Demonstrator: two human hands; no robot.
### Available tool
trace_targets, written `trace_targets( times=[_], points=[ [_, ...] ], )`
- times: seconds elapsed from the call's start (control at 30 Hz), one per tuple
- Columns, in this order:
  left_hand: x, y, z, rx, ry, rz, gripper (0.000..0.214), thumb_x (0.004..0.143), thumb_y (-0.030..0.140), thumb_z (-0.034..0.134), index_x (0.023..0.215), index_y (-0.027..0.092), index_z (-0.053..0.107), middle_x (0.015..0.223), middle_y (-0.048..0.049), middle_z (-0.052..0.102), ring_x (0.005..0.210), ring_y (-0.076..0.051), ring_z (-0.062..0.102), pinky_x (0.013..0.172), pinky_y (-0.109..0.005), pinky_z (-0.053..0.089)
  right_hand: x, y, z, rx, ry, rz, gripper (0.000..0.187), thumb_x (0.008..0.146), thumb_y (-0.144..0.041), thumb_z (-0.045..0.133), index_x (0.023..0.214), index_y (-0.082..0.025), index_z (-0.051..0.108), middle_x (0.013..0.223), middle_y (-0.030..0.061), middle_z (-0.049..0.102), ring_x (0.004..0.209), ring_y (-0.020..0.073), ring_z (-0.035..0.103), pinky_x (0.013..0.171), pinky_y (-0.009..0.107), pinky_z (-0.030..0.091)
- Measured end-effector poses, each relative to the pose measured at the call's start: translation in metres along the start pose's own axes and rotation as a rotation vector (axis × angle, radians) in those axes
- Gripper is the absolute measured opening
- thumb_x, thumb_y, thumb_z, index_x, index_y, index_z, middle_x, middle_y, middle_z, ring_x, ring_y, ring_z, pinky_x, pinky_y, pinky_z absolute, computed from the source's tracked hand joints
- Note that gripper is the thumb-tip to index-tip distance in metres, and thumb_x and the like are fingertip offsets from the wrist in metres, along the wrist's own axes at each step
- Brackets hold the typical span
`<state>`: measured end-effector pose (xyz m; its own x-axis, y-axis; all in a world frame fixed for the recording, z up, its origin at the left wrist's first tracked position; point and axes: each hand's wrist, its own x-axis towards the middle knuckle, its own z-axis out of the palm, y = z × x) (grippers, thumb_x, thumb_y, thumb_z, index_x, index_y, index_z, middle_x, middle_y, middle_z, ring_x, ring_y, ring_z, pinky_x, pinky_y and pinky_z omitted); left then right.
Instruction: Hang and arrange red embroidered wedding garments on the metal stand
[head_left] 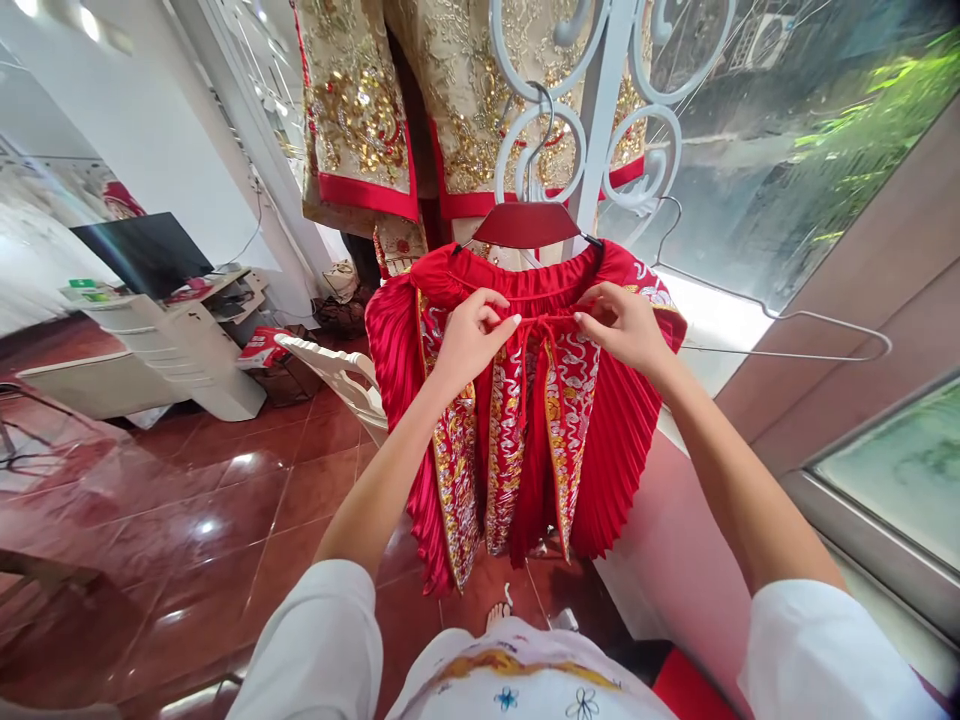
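Note:
A red pleated skirt [615, 440] with embroidered panels in gold and silver hangs from a dark red hanger [529, 226]. The hanger's metal hook catches on a white scrolled metal frame [541, 110]. A thin red drawstring [541, 322] is tied in a bow at the front of the gathered waist, its ends dangling. My left hand [477, 330] pinches the drawstring left of the bow, thumb and fingers together. On the bow's other side my right hand [621, 322] has the string between thumb and fingers.
Behind hang gold-sequined garments [367, 120] with red hems. A bare wire hanger [795, 320] juts out at right, near the window [750, 150]. At left are a white chair [337, 375] and a desk [142, 335] with a black monitor [142, 255].

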<state>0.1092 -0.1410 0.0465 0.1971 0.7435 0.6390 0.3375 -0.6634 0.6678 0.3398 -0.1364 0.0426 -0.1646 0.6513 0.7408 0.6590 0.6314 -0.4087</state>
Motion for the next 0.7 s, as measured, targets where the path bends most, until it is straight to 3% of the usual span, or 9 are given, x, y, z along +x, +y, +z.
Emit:
trace_targets(
  times=[0.17, 0.3, 0.4, 0.5, 0.6, 0.7],
  points=[
    [-0.001, 0.0, 0.005, 0.101, 0.054, 0.043, 0.012, 0.078, 0.027, 0.06, 0.076, 0.02, 0.05, 0.045, 0.0096, 0.035, 0.043, -0.007, 0.032, 0.051, -0.023, 0.029, 0.004, 0.002, 0.005, 0.113, 0.068, 0.046, 0.021, 0.079, -0.041, 0.057, 0.077, -0.02, 0.054, 0.051, -0.0041, 0.047, 0.043, 0.0084, 0.037, 0.043, 0.025, 0.029],
    [-0.004, -0.004, -0.008, 0.193, 0.021, 0.066, 0.012, 0.078, 0.029, 0.06, 0.079, 0.02, 0.054, 0.051, 0.0071, 0.048, 0.047, -0.008, 0.041, 0.053, -0.023, 0.035, 0.005, 0.01, -0.003, 0.162, 0.077, 0.053, 0.023, 0.078, -0.042, 0.059, 0.076, -0.02, 0.056, 0.055, -0.002, 0.052, 0.046, 0.0098, 0.042, 0.044, 0.025, 0.034],
    [-0.009, -0.005, -0.031, 0.323, 0.163, 0.177, 0.013, 0.081, 0.029, 0.058, 0.091, 0.02, 0.059, 0.082, -0.002, 0.065, 0.071, -0.014, 0.057, 0.07, -0.029, 0.044, 0.005, 0.017, -0.02, 0.105, 0.243, -0.002, 0.026, 0.083, -0.043, 0.054, 0.095, -0.021, 0.059, 0.086, 0.0054, 0.064, 0.067, 0.0144, 0.056, 0.057, 0.029, 0.045],
    [-0.007, -0.008, -0.056, 0.496, 0.369, 0.242, 0.021, 0.079, 0.026, 0.06, 0.1, 0.023, 0.061, 0.11, -0.006, 0.063, 0.106, -0.023, 0.054, 0.095, -0.038, 0.039, 0.008, 0.032, -0.034, -0.115, 0.271, -0.12, 0.039, 0.08, -0.043, 0.058, 0.113, -0.022, 0.056, 0.116, 0.0109, 0.058, 0.101, 0.0223, 0.054, 0.081, 0.038, 0.046],
    [0.002, -0.015, -0.071, 0.539, 0.366, 0.207, 0.034, 0.076, 0.027, 0.064, 0.11, 0.026, 0.06, 0.12, -0.0041, 0.061, 0.116, -0.026, 0.05, 0.101, -0.041, 0.035, 0.016, 0.048, -0.032, -0.277, 0.17, -0.166, 0.048, 0.078, -0.042, 0.06, 0.12, -0.02, 0.053, 0.113, 0.013, 0.059, 0.101, 0.0261, 0.052, 0.087, 0.045, 0.04],
    [0.014, -0.02, -0.074, 0.453, 0.334, 0.159, 0.031, 0.077, 0.028, 0.063, 0.108, 0.028, 0.064, 0.119, -0.0017, 0.062, 0.115, -0.026, 0.053, 0.099, -0.038, 0.039, 0.024, 0.053, -0.022, -0.324, 0.178, -0.14, 0.036, 0.081, -0.038, 0.054, 0.112, -0.02, 0.058, 0.095, 0.0107, 0.063, 0.085, 0.0243, 0.053, 0.081, 0.042, 0.04]
  ],
)
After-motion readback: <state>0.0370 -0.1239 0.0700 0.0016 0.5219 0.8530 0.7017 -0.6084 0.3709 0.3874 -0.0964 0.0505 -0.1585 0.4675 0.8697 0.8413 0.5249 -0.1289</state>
